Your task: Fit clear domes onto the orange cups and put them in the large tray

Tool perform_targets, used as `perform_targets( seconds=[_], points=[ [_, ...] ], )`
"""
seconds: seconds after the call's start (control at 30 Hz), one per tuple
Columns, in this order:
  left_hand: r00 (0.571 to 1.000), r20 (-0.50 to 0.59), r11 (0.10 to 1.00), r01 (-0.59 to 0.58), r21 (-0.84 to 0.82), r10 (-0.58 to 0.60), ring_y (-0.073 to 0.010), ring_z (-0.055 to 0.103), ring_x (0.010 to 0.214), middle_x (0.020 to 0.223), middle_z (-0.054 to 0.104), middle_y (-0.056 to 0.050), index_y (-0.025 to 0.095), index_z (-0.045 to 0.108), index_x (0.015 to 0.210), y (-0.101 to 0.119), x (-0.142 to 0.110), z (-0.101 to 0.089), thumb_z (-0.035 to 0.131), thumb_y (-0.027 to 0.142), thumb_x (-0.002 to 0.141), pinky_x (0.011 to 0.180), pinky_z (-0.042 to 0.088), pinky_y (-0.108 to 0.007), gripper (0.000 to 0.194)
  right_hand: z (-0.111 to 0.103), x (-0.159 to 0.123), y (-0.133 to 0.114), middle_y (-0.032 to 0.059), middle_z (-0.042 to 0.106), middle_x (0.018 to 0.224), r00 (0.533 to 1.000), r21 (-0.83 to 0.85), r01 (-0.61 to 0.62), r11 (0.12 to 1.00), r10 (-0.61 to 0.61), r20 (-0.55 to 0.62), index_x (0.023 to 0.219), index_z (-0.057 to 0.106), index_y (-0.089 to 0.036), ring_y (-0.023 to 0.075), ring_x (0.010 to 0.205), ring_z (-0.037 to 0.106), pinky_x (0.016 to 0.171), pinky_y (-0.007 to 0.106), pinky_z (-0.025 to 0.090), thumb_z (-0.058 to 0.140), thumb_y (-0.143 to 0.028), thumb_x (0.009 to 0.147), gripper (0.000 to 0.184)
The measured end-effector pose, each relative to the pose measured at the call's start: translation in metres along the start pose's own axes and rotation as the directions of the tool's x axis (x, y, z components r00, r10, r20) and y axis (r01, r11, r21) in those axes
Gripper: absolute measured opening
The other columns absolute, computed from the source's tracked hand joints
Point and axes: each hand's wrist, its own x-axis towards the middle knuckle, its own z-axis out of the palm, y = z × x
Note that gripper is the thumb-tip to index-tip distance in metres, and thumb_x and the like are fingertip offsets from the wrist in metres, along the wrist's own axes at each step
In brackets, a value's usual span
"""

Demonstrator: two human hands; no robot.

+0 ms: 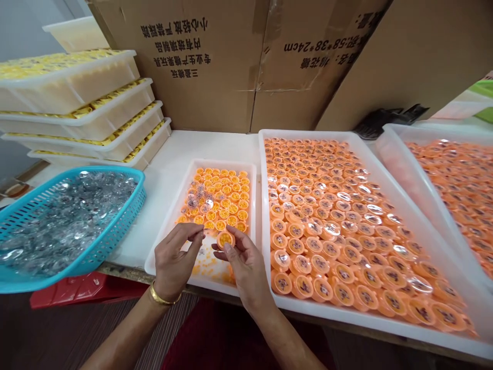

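1. An open orange plastic cup with yellow bits inside is held just below the centre of the frame; it is grasped by the right hand between thumb and fingers, above the front part of the small white tray.
2. The left hand is placed just left of the cup, apart from it; its thumb and fingertips are brought together, though whether anything small is pinched there cannot be told; a gold bracelet is worn on the left wrist.
3. In the small tray, rows of filled orange cups are set toward the back; a few clear, dark-printed pieces are scattered over those at left, and loose yellow bits are spread at the front.
4. The right side of the frame is taken up by a large white tray packed with orange cups topped with printed discs; a similar tray is seen at far right.
5. At left, a blue basket is filled with clear plastic pieces; stacked trays of yellow-wrapped items are seen at upper left, and cardboard boxes are stood across the top.
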Motion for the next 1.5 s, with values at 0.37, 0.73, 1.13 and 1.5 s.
perform_targets(
  seconds=[0.37, 0.73, 1.13, 1.5],
  points=[
    [0.999, 0.001, 0.998, -0.052, -0.018, 0.052, -0.0156, 0.067, 0.077, 0.086, 0.070, -0.003, 0.022, 0.067, 0.091, -0.001, -0.005, 0.001, 0.061, 0.014, 0.081, 0.074, 0.056, -0.031, 0.014, 0.001, 0.000, -0.001, 0.0027, 0.065, 0.095, 0.994, 0.063, -0.047, 0.997, 0.041, 0.101, 0.109, 0.059, -0.020, 0.0178, 0.078, 0.069, 0.070, 0.032, 0.057, 0.069, -0.037, 0.076, 0.038],
    [0.885, 0.315, 0.929, -0.370, 0.027, 0.343, -0.0160, 0.063, 0.099, 0.105, 0.067, -0.008, 0.022, 0.057, 0.117, -0.016, -0.002, -0.005, 0.054, 0.003, 0.082, 0.089, 0.051, -0.031, 0.040, -0.005, 0.001, 0.004, 0.0041, 0.067, 0.096, 0.988, 0.068, -0.051, 0.996, 0.040, 0.149, 0.111, 0.062, -0.021, 0.0177, 0.080, 0.068, 0.076, 0.035, 0.055, 0.057, -0.041, 0.086, 0.032],
    [0.880, 0.446, 0.933, 0.285, -0.219, -0.164, -0.0174, 0.063, 0.085, 0.096, 0.068, -0.006, 0.020, 0.065, 0.083, -0.004, 0.011, -0.005, 0.064, 0.026, 0.080, 0.070, 0.053, -0.029, 0.007, -0.002, 0.003, 0.003, 0.0049, 0.060, 0.109, 0.994, 0.081, -0.038, 0.996, 0.029, 0.103, 0.104, 0.064, -0.023, 0.0163, 0.080, 0.065, 0.064, 0.031, 0.057, 0.062, -0.041, 0.081, 0.029],
    [0.759, 0.616, 0.771, 0.517, -0.373, -0.212, -0.0127, 0.056, 0.075, 0.086, 0.059, -0.001, 0.020, 0.064, 0.097, -0.011, 0.028, -0.006, 0.072, 0.028, 0.072, 0.069, 0.050, -0.027, 0.028, -0.001, 0.003, 0.005, 0.0022, 0.066, 0.099, 0.993, 0.053, -0.042, 0.998, 0.036, 0.116, 0.119, 0.057, -0.027, 0.0153, 0.089, 0.064, 0.078, 0.031, 0.053, 0.064, -0.034, 0.081, 0.040]
  ],
)
